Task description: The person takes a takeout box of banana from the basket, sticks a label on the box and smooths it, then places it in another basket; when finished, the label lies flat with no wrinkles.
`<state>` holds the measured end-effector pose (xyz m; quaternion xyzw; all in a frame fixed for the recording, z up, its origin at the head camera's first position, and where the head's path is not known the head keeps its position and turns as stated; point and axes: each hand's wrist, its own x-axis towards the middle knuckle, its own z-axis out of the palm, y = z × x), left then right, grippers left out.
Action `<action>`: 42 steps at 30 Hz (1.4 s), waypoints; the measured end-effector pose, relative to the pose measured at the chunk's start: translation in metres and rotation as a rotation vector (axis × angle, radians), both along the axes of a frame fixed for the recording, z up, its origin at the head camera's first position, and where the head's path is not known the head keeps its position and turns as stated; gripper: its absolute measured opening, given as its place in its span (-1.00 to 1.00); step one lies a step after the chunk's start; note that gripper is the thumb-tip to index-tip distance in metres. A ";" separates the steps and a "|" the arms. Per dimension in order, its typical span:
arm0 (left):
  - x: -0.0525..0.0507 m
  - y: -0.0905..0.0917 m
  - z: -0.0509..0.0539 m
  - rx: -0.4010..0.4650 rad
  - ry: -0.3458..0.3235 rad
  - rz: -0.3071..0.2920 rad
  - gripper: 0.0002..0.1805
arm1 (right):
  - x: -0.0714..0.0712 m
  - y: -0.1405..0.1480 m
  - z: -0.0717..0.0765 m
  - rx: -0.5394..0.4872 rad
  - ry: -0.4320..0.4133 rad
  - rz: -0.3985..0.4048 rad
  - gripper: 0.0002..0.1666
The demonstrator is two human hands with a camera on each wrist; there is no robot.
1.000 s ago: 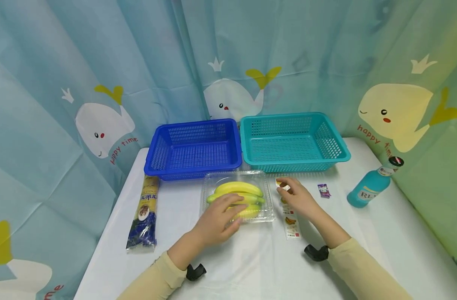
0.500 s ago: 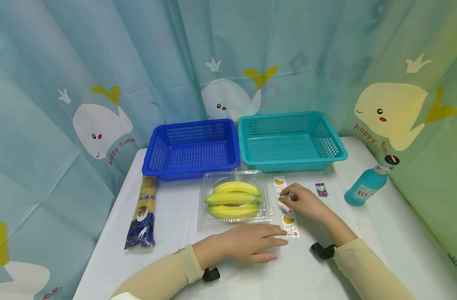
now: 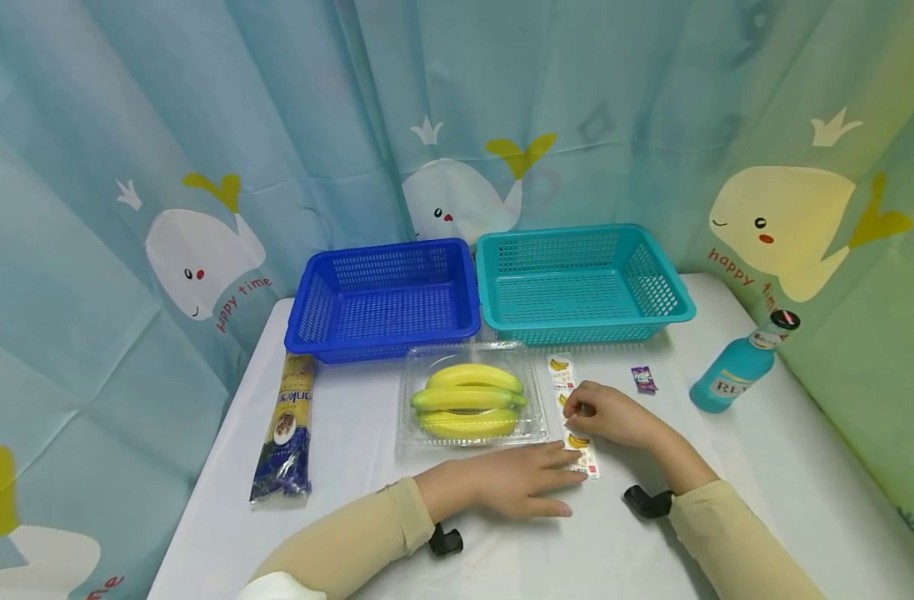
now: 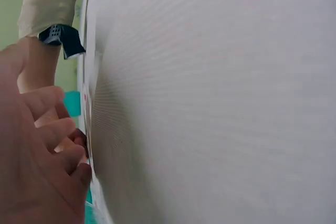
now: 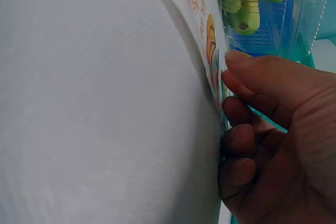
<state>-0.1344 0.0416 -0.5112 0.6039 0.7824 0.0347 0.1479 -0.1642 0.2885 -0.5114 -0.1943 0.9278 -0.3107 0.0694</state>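
In the head view, a strip of banana-print stickers (image 3: 561,372) lies right of the clear box (image 3: 537,417) of bananas (image 3: 467,398). My right hand (image 3: 614,417) is at the strip's middle, thumb and index fingertip together. The right wrist view has this hand (image 5: 289,124) pinching the edge of the strip (image 5: 211,38), whose near end is slightly off the table. My left hand (image 3: 527,482), fingers spread, reaches over the strip's lower end and covers part of it. In the left wrist view its fingers (image 4: 58,129) are loosely bent and hold nothing; contact with the strip is unclear.
A blue basket (image 3: 385,342) and a teal basket (image 3: 591,322) stand at the back. The long blue-and-gold packet (image 3: 286,425) lies on the left. To the right are a small purple packet (image 3: 643,380) and an upright teal bottle (image 3: 730,375).
My left hand has moved from over the bananas to the strip's lower end. My right hand has slid from the strip's top toward its middle, uncovering the top sticker.
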 end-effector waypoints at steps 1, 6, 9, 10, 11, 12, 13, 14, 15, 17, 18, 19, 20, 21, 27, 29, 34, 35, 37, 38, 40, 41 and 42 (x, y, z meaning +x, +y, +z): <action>-0.001 0.001 -0.001 -0.003 -0.005 0.004 -0.32 | 0.000 -0.001 0.000 0.006 0.002 -0.003 -0.90; -0.005 0.002 -0.003 -0.030 -0.034 0.026 -0.32 | 0.001 -0.004 0.000 0.036 -0.005 -0.006 -0.86; -0.006 0.003 -0.003 -0.041 -0.035 0.033 -0.31 | 0.002 -0.006 0.002 0.050 -0.002 0.005 -0.81; -0.007 0.003 -0.003 -0.044 -0.034 0.036 -0.31 | 0.002 -0.006 0.002 0.056 0.002 0.009 -0.79; -0.007 0.002 -0.002 -0.046 -0.038 0.039 -0.31 | 0.003 -0.007 0.003 0.062 0.004 0.012 -0.78; -0.007 0.002 -0.003 -0.048 -0.041 0.042 -0.31 | 0.003 -0.007 0.003 0.070 0.008 0.016 -0.77; -0.007 0.002 -0.002 -0.050 -0.045 0.046 -0.32 | 0.003 -0.007 0.004 0.078 0.008 0.014 -0.76; -0.007 0.002 -0.003 -0.052 -0.049 0.049 -0.32 | 0.003 -0.008 0.004 0.086 0.009 0.017 -0.76; -0.007 0.002 -0.003 -0.053 -0.053 0.053 -0.32 | 0.003 -0.008 0.004 0.092 0.011 0.016 -0.77; -0.006 0.002 -0.003 -0.054 -0.055 0.057 -0.32 | 0.003 -0.008 0.003 0.100 0.014 0.014 -0.79; -0.006 0.002 -0.002 -0.055 -0.053 0.058 -0.33 | 0.003 -0.008 0.003 0.104 0.014 0.011 -0.80; -0.006 0.002 -0.002 -0.056 -0.053 0.058 -0.33 | 0.003 -0.008 0.002 0.107 0.013 0.008 -0.81; -0.006 0.002 -0.001 -0.057 -0.052 0.058 -0.33 | 0.002 -0.008 0.002 0.107 0.013 0.007 -0.82; -0.006 0.002 -0.001 -0.056 -0.052 0.058 -0.33 | 0.002 -0.008 0.002 0.107 0.014 0.007 -0.83; -0.007 0.003 0.001 -0.049 -0.065 0.059 -0.35 | 0.001 -0.008 0.000 0.127 0.034 -0.003 -0.88; -0.007 0.002 0.001 -0.046 -0.071 0.059 -0.35 | 0.001 -0.008 -0.002 0.130 0.047 -0.001 -0.90; -0.007 0.002 0.000 -0.039 -0.084 0.062 -0.36 | 0.001 -0.008 -0.003 0.112 0.053 0.010 -0.83; -0.007 0.002 0.000 -0.037 -0.088 0.064 -0.37 | 0.001 -0.009 -0.003 0.105 0.052 0.012 -0.81; -0.007 0.002 0.000 -0.035 -0.096 0.067 -0.37 | 0.002 -0.009 -0.002 0.090 0.055 0.026 -0.78; -0.007 0.002 0.000 -0.034 -0.098 0.068 -0.37 | 0.002 -0.009 -0.002 0.085 0.056 0.029 -0.77; -0.007 0.002 0.000 -0.034 -0.103 0.069 -0.38 | 0.003 -0.009 -0.001 0.079 0.056 0.032 -0.76; -0.007 0.002 0.000 -0.033 -0.105 0.070 -0.38 | 0.003 -0.009 -0.001 0.080 0.053 0.029 -0.75; -0.006 0.002 0.000 -0.032 -0.104 0.069 -0.38 | 0.003 -0.009 -0.001 0.078 0.053 0.030 -0.75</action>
